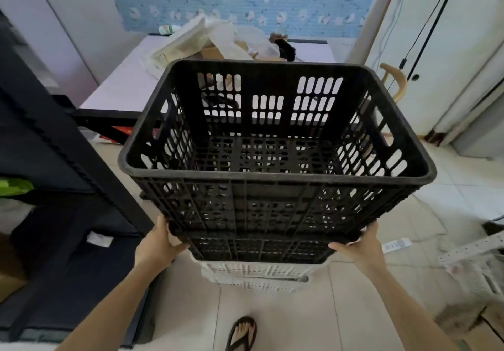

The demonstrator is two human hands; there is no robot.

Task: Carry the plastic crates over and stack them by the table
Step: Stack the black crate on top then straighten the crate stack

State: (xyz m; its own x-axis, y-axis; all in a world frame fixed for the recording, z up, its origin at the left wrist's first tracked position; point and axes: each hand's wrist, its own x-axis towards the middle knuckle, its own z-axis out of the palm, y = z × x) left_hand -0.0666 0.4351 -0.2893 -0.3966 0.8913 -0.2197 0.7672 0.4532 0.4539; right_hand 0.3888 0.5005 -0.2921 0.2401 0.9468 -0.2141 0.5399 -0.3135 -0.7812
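Observation:
A large black slotted plastic crate fills the middle of the view, empty inside. My left hand grips its lower left corner and my right hand grips its lower right corner. Directly under it sits a second black crate, and beneath that a white crate on the tiled floor. Whether the top crate rests on the one below or hangs just above it I cannot tell. The white-topped table stands right behind the stack.
A black shelf unit stands close on the left. Bags and cardboard clutter the table top. A wooden chair back and white doors are at the right. A remote control and perforated metal bars lie on the floor. My sandalled foot is below.

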